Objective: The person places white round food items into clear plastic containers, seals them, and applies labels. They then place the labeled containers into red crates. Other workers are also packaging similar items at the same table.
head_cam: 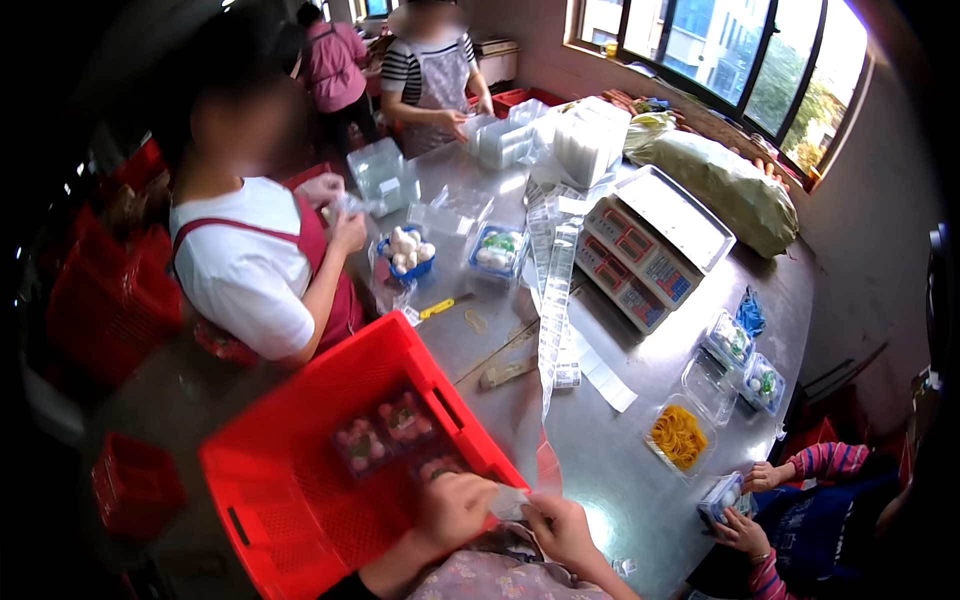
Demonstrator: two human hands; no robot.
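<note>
Close to my body, over the near rim of a red plastic crate (307,480), my left hand (459,506) and my right hand (561,529) pinch a small whitish piece of plastic or label (510,502) between them. Inside the crate lie several clear-lidded packs; one pack (360,446) shows round pinkish contents. A long strip of printed labels (559,300) runs down the metal table towards my hands, and its lower end near them is reddish. Whether the piece I hold joins that strip, I cannot tell.
A co-worker in a red apron (259,247) stands at left, near a blue tray of white mushrooms (407,253). Another person's hands (739,517) hold a pack at right. A yellow knife (442,306), a scale (637,259) and a box of rubber bands (679,437) sit on the metal table (480,337).
</note>
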